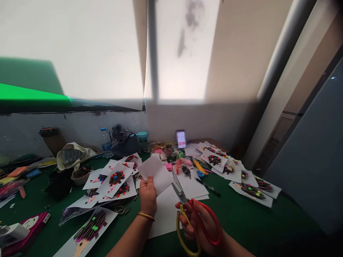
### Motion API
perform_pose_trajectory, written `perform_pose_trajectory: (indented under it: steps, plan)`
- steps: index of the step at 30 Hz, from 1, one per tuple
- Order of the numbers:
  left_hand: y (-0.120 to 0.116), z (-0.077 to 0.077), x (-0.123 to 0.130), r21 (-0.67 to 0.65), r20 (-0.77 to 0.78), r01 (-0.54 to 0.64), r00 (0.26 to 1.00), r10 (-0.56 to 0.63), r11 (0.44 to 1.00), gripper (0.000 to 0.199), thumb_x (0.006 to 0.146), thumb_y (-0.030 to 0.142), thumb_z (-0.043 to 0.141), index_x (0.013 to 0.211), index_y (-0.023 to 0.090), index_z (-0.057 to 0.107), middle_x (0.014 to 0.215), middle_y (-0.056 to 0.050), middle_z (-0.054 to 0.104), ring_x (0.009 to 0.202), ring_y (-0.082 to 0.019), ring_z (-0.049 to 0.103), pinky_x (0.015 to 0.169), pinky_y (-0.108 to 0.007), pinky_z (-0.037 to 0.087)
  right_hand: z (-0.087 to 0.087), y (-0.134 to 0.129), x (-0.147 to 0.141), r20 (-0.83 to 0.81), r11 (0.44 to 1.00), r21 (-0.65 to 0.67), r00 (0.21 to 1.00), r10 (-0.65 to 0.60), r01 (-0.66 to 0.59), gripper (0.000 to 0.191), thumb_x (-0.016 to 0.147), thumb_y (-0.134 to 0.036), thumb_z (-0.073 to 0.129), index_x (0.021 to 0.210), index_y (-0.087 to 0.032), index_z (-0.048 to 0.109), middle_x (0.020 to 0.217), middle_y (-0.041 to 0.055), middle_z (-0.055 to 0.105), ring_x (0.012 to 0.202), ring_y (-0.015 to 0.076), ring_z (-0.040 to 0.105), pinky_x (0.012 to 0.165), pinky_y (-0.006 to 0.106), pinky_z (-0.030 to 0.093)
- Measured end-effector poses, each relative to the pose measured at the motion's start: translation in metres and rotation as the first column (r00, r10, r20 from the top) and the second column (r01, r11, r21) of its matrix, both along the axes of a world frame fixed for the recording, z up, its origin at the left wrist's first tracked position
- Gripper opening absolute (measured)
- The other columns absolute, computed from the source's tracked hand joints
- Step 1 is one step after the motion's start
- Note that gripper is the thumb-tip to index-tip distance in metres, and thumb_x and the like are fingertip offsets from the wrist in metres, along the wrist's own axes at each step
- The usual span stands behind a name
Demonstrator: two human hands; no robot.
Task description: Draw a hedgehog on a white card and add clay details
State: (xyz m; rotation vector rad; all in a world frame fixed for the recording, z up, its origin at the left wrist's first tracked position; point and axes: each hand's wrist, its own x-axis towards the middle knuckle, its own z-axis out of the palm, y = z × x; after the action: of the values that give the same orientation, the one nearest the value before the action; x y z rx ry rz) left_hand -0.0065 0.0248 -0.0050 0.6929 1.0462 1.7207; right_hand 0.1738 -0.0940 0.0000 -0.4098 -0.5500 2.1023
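My left hand [148, 194] pinches a small sheet of white paper [155, 172] near its lower edge, thumb on top, and holds it up above the table. In my right hand [200, 221] is a pair of scissors [181, 198] with one red and one yellow handle. Their blades are parted and point up to the left, close to the sheet's right corner. More white paper [166, 217] lies flat below both hands. Left of my left hand are several cards [118, 178] decorated with hedgehog shapes made of dark seeds and coloured balls.
Seeds [120, 208] are scattered beside the left cards. More hedgehog cards [252, 191] lie at the right. A pen [207, 187] rests right of the paper. Behind stand a phone [181, 139], a water bottle [106, 142] and a dark bag [124, 142]. A magenta case [29, 232] sits front left.
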Motion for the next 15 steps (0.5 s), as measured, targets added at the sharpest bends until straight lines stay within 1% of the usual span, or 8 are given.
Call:
perform_pose_trajectory:
  steps: [3, 6, 10, 12, 15]
  plan:
    - [0.0, 0.003, -0.001, -0.008, -0.009, -0.005, 1.0, 0.005, 1.0, 0.027, 0.085, 0.04, 0.064, 0.103, 0.022, 0.059, 0.09, -0.002, 0.069, 0.071, -0.013, 0.063, 0.065, -0.027, 0.054, -0.006, 0.003, 0.001, -0.019, 1.0, 0.003, 1.0, 0.022, -0.021, 0.054, 0.089, -0.059, 0.054, 0.116, -0.012, 0.062, 0.076, 0.0028, 0.06, 0.048, 0.0045, 0.047, 0.049, 0.019, 0.03]
    - [-0.001, 0.006, -0.002, -0.007, -0.02, 0.001, 1.0, -0.001, 1.0, 0.028, 0.084, 0.04, 0.064, 0.104, 0.021, 0.059, 0.092, -0.003, 0.07, 0.073, -0.014, 0.064, 0.066, -0.027, 0.054, -0.015, 0.008, 0.003, -0.052, 0.998, 0.025, 0.997, 0.061, -0.06, 0.055, 0.083, -0.06, 0.063, 0.113, -0.013, 0.064, 0.071, 0.0007, 0.061, 0.043, 0.0024, 0.043, 0.043, 0.017, 0.024]
    - [-0.001, 0.006, -0.004, -0.013, -0.045, 0.017, 0.999, -0.017, 1.0, 0.03, 0.087, 0.041, 0.061, 0.108, 0.021, 0.06, 0.096, -0.005, 0.07, 0.075, -0.016, 0.065, 0.066, -0.03, 0.054, -0.023, 0.013, 0.005, -0.056, 0.997, 0.033, 0.996, 0.072, -0.07, 0.055, 0.082, -0.061, 0.064, 0.111, -0.014, 0.064, 0.07, 0.0004, 0.062, 0.042, 0.002, 0.043, 0.041, 0.017, 0.023]
    - [-0.001, 0.005, -0.005, -0.011, -0.046, 0.025, 0.999, -0.025, 1.0, 0.03, 0.087, 0.04, 0.06, 0.111, 0.021, 0.059, 0.098, -0.006, 0.069, 0.076, -0.017, 0.065, 0.068, -0.03, 0.055, -0.021, 0.012, 0.006, -0.042, 0.997, 0.009, 0.996, 0.077, -0.077, 0.055, 0.083, -0.061, 0.063, 0.112, -0.014, 0.063, 0.07, 0.0005, 0.061, 0.042, 0.0024, 0.044, 0.042, 0.017, 0.024]
    - [-0.002, 0.004, -0.005, 0.019, -0.028, 0.057, 0.998, -0.057, 0.998, 0.03, 0.088, 0.039, 0.061, 0.112, 0.022, 0.059, 0.099, -0.005, 0.069, 0.08, -0.016, 0.065, 0.072, -0.03, 0.055, -0.011, 0.007, 0.008, 0.003, 0.993, -0.078, 0.996, 0.092, -0.092, 0.054, 0.086, -0.061, 0.057, 0.113, -0.014, 0.062, 0.071, 0.0016, 0.061, 0.046, 0.0047, 0.049, 0.047, 0.017, 0.03]
